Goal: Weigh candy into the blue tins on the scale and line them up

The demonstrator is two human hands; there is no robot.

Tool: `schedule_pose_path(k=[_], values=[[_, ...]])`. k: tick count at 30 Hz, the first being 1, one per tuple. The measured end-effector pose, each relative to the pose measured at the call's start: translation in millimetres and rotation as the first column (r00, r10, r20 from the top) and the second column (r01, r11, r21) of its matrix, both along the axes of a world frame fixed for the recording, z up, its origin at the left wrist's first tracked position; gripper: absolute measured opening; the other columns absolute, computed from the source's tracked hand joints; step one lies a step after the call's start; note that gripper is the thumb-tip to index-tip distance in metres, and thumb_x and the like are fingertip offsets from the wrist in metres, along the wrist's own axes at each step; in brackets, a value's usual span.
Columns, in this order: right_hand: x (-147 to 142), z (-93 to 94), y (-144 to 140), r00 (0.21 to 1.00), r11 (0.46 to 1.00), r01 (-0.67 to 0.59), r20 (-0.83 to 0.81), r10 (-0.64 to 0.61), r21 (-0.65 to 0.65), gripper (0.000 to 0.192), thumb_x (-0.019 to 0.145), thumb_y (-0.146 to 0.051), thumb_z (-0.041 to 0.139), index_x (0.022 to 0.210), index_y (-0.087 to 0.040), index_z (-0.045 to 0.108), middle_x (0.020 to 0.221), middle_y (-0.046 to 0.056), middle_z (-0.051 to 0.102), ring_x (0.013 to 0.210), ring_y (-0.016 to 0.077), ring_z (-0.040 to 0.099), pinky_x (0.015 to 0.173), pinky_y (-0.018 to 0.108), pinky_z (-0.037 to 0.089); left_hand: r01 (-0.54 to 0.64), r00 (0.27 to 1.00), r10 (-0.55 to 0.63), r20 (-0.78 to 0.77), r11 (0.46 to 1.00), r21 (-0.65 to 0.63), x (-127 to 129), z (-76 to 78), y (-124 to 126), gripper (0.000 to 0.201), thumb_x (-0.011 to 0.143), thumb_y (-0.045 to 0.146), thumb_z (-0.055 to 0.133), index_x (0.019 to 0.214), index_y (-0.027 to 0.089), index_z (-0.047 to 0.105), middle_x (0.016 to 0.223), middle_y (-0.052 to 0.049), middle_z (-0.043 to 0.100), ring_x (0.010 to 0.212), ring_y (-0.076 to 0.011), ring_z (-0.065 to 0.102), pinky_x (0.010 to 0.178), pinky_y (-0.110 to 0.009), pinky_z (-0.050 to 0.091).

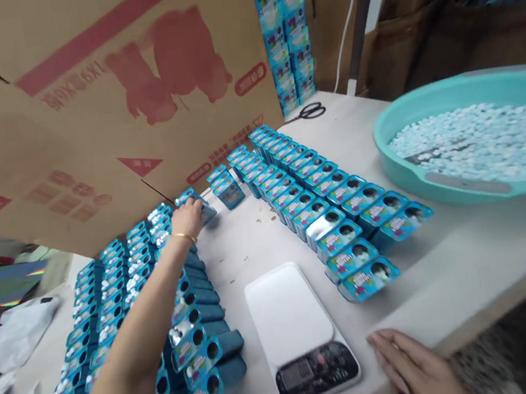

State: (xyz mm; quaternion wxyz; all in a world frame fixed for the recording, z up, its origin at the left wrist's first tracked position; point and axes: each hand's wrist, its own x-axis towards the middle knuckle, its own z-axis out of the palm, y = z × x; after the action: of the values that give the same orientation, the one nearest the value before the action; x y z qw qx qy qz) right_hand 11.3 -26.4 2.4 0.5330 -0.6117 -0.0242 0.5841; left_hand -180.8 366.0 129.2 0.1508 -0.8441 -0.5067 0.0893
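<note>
While the left hand [187,220] stretches over the left-hand rows [200,361] of packs, its fingers touch a blue pack [209,214] at their far end, beside the carton [91,145]; whether that grip is clamped cannot be told. The step in hand appears to be picking up or setting down this pack. Either move seems to call for a straight, gentle motion that spares the neighbours. The right hand [413,361] lies empty at the counter's [468,247] near edge, just beside the scale [288,313], its grip unclosed. The carton walls off the back edge, with scissors [312,110] near its right end. More rows [305,203] fill the middle, and a basin [424,97] of pale pieces [502,139] occupies the right.
</note>
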Motion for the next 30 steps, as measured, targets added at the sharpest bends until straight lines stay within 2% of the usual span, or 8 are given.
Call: schedule_pose_path(k=[2,6,10,16,20,23,26,30], values=[[4.2,2.5,0.6,0.999,0.999,-0.03,0.024,0.029,0.03,0.045,0.056,-0.059,0.076,0.069,-0.017,0.065,0.066,0.002,0.057,0.057,0.0101,0.052,0.047,0.018,0.043,0.039,0.999,-0.04,-0.004,0.998,-0.044,6.6,19.2,-36.9,0.023,0.084,0.029,0.045,0.098,0.017,0.057,0.107,-0.012,0.056,0.089,-0.0239,0.058,0.073,-0.033,0.041],[8.2,1.8,-0.9,0.992,0.988,-0.1,0.086,0.09,0.117,0.044,0.064,-0.059,0.071,0.066,-0.017,0.058,0.058,-0.003,0.045,0.048,0.0051,0.037,0.041,0.018,0.029,0.255,0.967,-0.252,0.043,0.949,-0.185,26.2,56.4,-131.4,0.014,0.084,0.029,0.047,0.089,0.019,0.055,0.096,-0.006,0.058,0.075,-0.0166,0.057,0.061,-0.027,0.038],[10.2,0.0,-3.0,0.992,0.977,-0.118,0.074,0.106,0.176,0.046,0.064,-0.06,0.07,0.073,-0.016,0.06,0.058,-0.004,0.047,0.044,0.0041,0.034,0.041,0.019,0.024,0.346,0.937,-0.341,0.075,0.876,-0.337,48.1,59.6,-207.8,0.011,0.086,0.028,0.047,0.089,0.018,0.052,0.089,-0.005,0.06,0.07,-0.0156,0.057,0.057,-0.027,0.037],[16.4,2.4,-5.5,0.993,0.964,-0.114,0.04,0.108,0.239,0.045,0.066,-0.057,0.07,0.079,-0.015,0.06,0.061,-0.003,0.051,0.042,0.0029,0.035,0.041,0.019,0.02,0.394,0.919,-0.371,0.134,0.851,-0.348,58.3,33.7,-235.0,0.02,0.085,0.03,0.054,0.099,0.016,0.05,0.091,-0.007,0.063,0.081,-0.0203,0.061,0.067,-0.031,0.045],[20.7,5.2,-9.1,0.993,0.961,-0.117,0.011,0.118,0.25,0.043,0.067,-0.053,0.071,0.083,-0.015,0.06,0.065,-0.002,0.053,0.044,0.0029,0.037,0.042,0.018,0.022,0.43,0.845,-0.338,0.414,0.89,-0.151,35.1,44.4,-244.9,0.038,0.083,0.042,0.057,0.11,0.017,0.047,0.102,-0.008,0.062,0.091,-0.0201,0.06,0.079,-0.034,0.047],[23.9,7.1,-11.3,0.991,0.956,-0.126,-0.003,0.131,0.266,0.041,0.069,-0.051,0.07,0.086,-0.015,0.061,0.069,-0.001,0.056,0.047,0.0035,0.039,0.041,0.018,0.02,0.313,0.759,-0.202,0.619,0.947,-0.074,7.4,49.3,-268.9,0.025,0.086,0.039,0.054,0.099,0.019,0.053,0.092,-0.004,0.062,0.082,-0.0148,0.059,0.074,-0.029,0.047],[26.2,9.7,-12.1,0.988,0.955,-0.147,-0.008,0.155,0.258,0.039,0.067,-0.048,0.073,0.084,-0.015,0.06,0.072,0.001,0.059,0.05,0.005,0.043,0.041,0.018,0.024,0.215,0.689,-0.067,0.722,0.97,-0.115,-19.5,29.2,-303.9,0.014,0.087,0.033,0.053,0.089,0.019,0.056,0.082,-0.001,0.061,0.073,-0.0115,0.056,0.067,-0.026,0.045],[25.6,13.2,-11.9,0.979,0.947,-0.206,0.053,0.199,0.248,0.04,0.065,-0.044,0.075,0.087,-0.015,0.059,0.073,0.002,0.061,0.053,0.0064,0.046,0.045,0.02,0.03,0.191,0.652,0.096,0.752,0.939,-0.285,-48.1,-32.4,-349.0,0.015,0.088,0.032,0.052,0.095,0.019,0.056,0.081,-0.001,0.062,0.069,-0.0105,0.055,0.062,-0.024,0.045]])
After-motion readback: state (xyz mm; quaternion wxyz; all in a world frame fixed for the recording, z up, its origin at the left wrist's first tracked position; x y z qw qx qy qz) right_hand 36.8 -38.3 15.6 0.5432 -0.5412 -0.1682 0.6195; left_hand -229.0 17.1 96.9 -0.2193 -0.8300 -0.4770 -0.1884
